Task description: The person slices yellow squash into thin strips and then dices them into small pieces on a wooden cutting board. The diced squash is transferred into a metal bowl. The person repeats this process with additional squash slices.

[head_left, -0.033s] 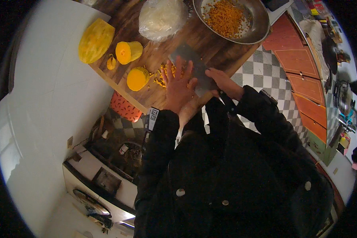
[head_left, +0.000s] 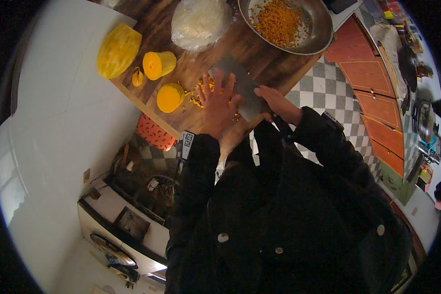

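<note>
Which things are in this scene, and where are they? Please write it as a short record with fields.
surface: wooden board
left hand: open, fingers spread, flat over diced orange pieces
right hand: grips the handle of a cleaver, its blade lying on the board
whole pieces: orange squash chunks and a yellow rind piece, to the left
bowl: metal bowl holding more dice, far side
bag: clear plastic bag, beside the bowl

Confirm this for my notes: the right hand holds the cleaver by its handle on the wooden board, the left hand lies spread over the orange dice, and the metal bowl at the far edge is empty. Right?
Not quite. The head view shows the metal bowl holding a heap of orange dice, not empty. The rest stands: the right hand holds the cleaver on the wooden board, and the left hand lies spread over the orange dice.
</note>
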Available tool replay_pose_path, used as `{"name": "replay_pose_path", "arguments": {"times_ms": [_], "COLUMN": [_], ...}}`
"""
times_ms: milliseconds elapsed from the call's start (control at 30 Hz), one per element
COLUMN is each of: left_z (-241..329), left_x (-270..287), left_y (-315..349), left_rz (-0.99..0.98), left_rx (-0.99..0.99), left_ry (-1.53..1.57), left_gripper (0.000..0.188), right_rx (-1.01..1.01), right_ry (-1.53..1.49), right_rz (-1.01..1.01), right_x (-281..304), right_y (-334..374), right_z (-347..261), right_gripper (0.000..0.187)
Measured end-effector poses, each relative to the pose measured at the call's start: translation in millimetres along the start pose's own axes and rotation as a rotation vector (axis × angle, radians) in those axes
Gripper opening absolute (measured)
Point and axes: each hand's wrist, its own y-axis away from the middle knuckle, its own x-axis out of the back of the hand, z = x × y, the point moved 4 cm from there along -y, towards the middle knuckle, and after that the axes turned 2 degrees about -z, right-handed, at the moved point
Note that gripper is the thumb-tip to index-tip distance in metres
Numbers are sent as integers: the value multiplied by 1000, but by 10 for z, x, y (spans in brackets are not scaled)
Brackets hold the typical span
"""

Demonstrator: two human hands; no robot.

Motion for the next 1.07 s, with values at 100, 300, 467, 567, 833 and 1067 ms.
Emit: {"name": "replay_pose_path", "arguments": {"times_ms": [100,300,467,567,833,1067], "left_z": [-234,-485,-723,-737,394,563], "left_x": [-44,-172,-64,86,99,54], "left_y": [-83,-55,-17,-76,-167,-274], "left_rz": [45,40,280,434,-40,-98], "left_rx": [26,68,222,162,-302,-277], "left_ry": [-52,-134,511,1387,39,117], "left_gripper": [53,52,62,69,104,109], "right_rx": [270,-227,244,400,664,686], "right_ry": [185,-350,833,1111,1241,1238], "right_rz": [52,56,324,361,297,182], "right_x": [8,101,220,224,50,26], "right_y": [119,533,564,570,330,258], "right_z": [-8,-359,-830,-888,-877,-811], "right_gripper": [43,33,26,27,26,29]}}
